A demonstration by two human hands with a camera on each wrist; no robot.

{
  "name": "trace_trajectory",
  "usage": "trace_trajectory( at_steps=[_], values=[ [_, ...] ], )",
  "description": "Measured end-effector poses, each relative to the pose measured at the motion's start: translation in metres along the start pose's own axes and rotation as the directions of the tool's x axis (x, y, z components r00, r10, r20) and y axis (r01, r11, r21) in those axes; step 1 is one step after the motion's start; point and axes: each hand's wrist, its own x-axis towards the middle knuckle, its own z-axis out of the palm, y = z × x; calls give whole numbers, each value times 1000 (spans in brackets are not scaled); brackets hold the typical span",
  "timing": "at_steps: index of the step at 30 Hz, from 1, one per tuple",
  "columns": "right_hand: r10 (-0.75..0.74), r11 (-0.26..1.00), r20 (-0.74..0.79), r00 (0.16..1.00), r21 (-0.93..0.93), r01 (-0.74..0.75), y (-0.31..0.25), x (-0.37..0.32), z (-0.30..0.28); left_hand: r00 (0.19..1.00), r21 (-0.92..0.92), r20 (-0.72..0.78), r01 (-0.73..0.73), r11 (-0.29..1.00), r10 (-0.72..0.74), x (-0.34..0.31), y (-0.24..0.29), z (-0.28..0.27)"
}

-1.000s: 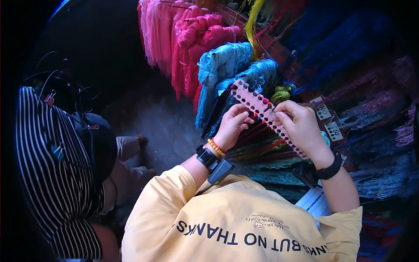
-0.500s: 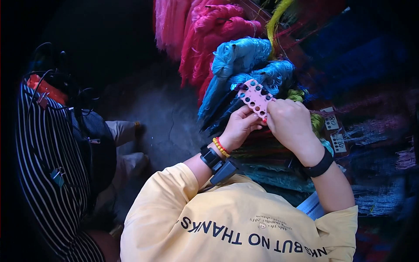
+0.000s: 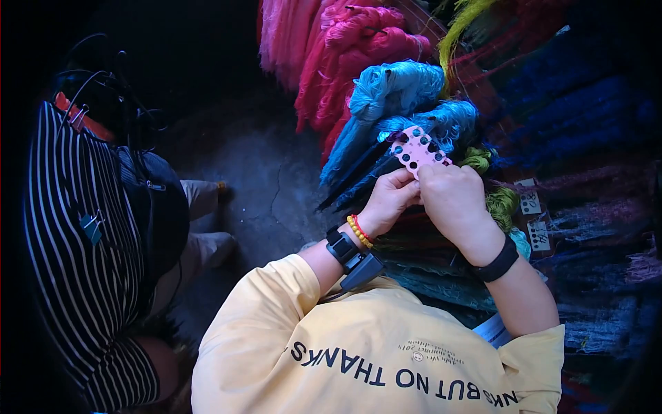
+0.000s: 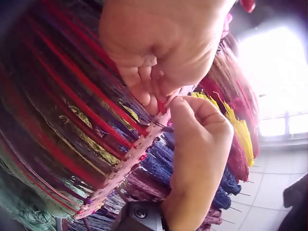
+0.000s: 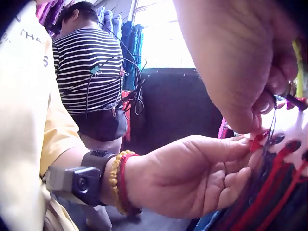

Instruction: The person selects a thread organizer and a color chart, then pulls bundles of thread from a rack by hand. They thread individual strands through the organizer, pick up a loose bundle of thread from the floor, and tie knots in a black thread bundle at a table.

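Observation:
A pink thread card (image 3: 416, 149) with round holes along its edges sticks up beyond both hands in the head view. Red embroidery threads (image 4: 91, 86) hang in a row from the card's holes in the left wrist view. My left hand (image 3: 388, 205) pinches the edge of the card, its thumb beside a looped red thread (image 5: 257, 140) in the right wrist view. Fingertips of my right hand (image 3: 456, 207) pinch that red thread at a hole, close to the left thumb. Dark thin strands (image 5: 272, 122) run down beside these fingers.
Pink skeins (image 3: 338, 55), blue skeins (image 3: 396, 90) and green skeins (image 3: 502, 203) hang just past the hands. Numbered tags (image 3: 538, 234) lie to the right. A person in a striped top (image 3: 86, 255) stands at the left, with cables (image 5: 137, 89) on their back.
The right hand has moved over the card, close against the left hand, and covers more of it. The card's far end now faces the head camera more. The skeins have shifted right in view.

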Motion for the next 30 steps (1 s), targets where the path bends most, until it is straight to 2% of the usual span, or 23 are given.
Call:
trace_trajectory(
  at_steps=[1,4,6,9,11,13,14,17,20,21,22,24,26,27,29,30],
  values=[
    [17,1000,25,1000,15,-17,-1,-1,1,1000,1,-2,6,1000,-6,0,-1,0],
    [165,979,221,961,86,-187,-2,1,-13,999,6,-10,38,999,-38,0,-4,-5],
    [163,972,255,953,124,-199,6,-1,-22,997,16,-18,81,997,-80,-1,-5,-11],
    [203,958,310,929,136,-254,17,-7,-34,982,37,-146,129,991,-122,-12,1,-13],
    [225,948,348,910,136,-286,23,-11,-39,983,-80,-145,105,991,-116,-21,4,-20],
    [214,946,314,925,170,-276,25,-16,-38,985,-257,-115,96,962,-129,-30,13,-24],
    [208,945,296,932,184,-270,26,-20,-37,992,-409,-3,112,906,-124,-32,17,-27],
    [140,970,146,979,180,-165,28,-30,-31,979,-569,183,176,804,-84,-40,36,-13],
    [123,985,164,979,99,-140,32,-37,-30,921,-474,377,279,836,-93,-43,37,-14],
    [101,981,154,983,150,-124,29,-39,-31,912,-382,367,327,864,-183,-44,35,-11],
    [79,973,149,986,202,-108,24,-40,-35,931,-225,219,339,913,-292,-47,33,-4],
    [36,945,110,993,320,-70,11,-41,-38,913,-337,270,386,859,-304,-40,25,2],
    [-11,927,120,993,373,-35,3,-42,-37,922,-446,284,370,815,-263,-35,18,-2],
    [-32,922,269,963,381,-76,5,-40,-43,927,-486,301,352,800,-225,-33,17,-4],
    [56,929,36,998,363,-65,20,-31,-44,925,-505,348,322,801,-153,-32,21,-5],
    [95,933,-80,992,355,-61,30,-25,-43,947,-445,264,289,848,-184,-33,22,-7]
  ],
)
